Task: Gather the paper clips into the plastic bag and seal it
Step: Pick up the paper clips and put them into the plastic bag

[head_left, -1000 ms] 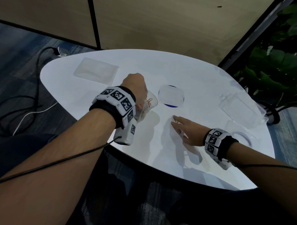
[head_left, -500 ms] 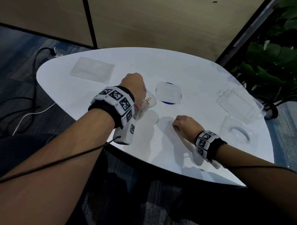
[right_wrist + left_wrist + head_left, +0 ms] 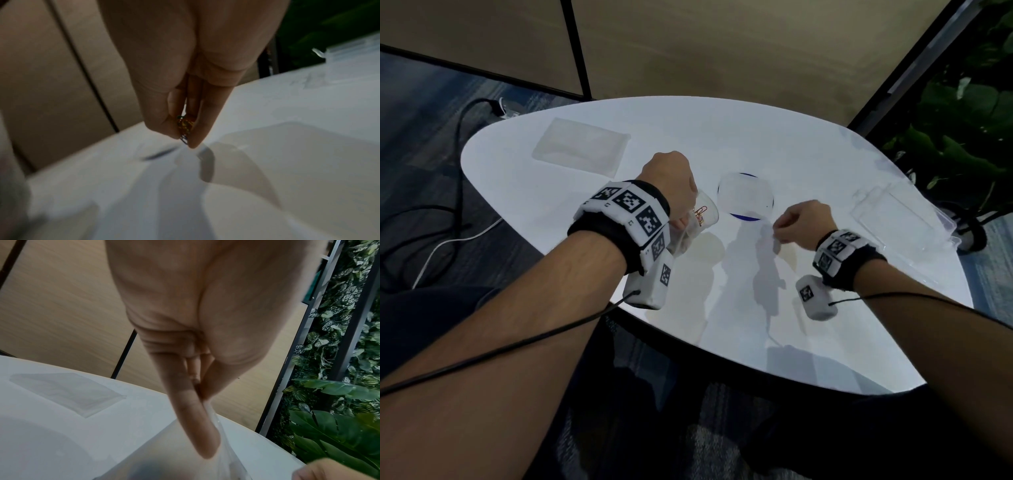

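Observation:
My left hand (image 3: pixel 671 185) grips a clear plastic bag (image 3: pixel 700 219) by its mouth and holds it just above the white table (image 3: pixel 825 164); coloured paper clips (image 3: pixel 701 214) show inside it. In the left wrist view the left hand's fingers (image 3: pixel 197 426) pinch the bag's edge (image 3: pixel 222 451). My right hand (image 3: pixel 801 224) is raised to the right of the bag, fingers bunched. The right wrist view shows its fingertips (image 3: pixel 197 138) pinching a small bunch of coloured paper clips (image 3: pixel 184 126) above the table.
A flat clear bag lies over a dark blue round disc (image 3: pixel 746 197) behind my hands. More clear bags (image 3: pixel 580 147) lie at the back left. An open clear plastic box (image 3: pixel 900 219) sits at the right edge. Plants (image 3: pixel 969 120) stand beyond the table on the right.
My right hand was flat on the table, then closed its fingers on paper clips and lifted off the table. The left hand kept holding the bag in place.

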Motion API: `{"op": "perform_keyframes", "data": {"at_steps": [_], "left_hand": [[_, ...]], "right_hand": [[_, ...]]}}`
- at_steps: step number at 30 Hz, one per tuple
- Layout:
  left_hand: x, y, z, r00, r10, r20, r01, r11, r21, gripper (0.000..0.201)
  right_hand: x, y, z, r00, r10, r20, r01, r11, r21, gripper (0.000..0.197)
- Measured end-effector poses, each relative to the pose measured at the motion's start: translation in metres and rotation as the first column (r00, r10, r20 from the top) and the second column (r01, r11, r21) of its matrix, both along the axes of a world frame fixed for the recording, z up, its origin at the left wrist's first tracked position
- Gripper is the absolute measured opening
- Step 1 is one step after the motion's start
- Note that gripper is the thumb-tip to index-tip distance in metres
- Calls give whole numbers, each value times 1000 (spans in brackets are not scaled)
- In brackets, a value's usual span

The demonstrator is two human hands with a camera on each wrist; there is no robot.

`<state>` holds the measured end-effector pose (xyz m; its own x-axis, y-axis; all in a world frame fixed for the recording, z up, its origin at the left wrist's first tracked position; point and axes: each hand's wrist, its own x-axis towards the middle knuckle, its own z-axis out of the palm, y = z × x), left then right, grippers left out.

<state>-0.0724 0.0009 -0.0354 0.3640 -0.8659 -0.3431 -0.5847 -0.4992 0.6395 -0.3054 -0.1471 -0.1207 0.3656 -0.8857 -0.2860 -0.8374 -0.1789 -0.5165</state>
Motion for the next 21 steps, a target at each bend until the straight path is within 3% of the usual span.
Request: {"op": "perform_keyframes", "data": {"at_steps": [2,3,6,8,12,17,21], "left_hand": [[-1,-1,0,1000,-4,-2,4,1000,3,25],[-1,-2,1,1000,-4,-4,4,1000,5,25],[-2,-2,1,1000,-1,-12,1,1000,8,23],[-3,-2,0,1000,1,-9,-1,1000,7,23],[-2,-1,0,1000,5,-10,-5,1000,0,24],[2,2,0,998,25,-50,-24,1000,7,19],[7,4,-2,999,24,-39,-25,999,-26,25]], "right_hand": [[7,-1,13,952,-176,250,132,975,181,8],[15,2,21,901,-230,369,131,953,274,8],[45,22,48,746,-302,593,-11,885,465,10],[66,40,60,713,-292,637,-96,860,501,9],[91,68,58,764,-139,630,-135,920,367,7],[96,74,52,899,206,386,-282,947,152,14],[93,76,64,810,550,202,-554,832,-42,31]]}}
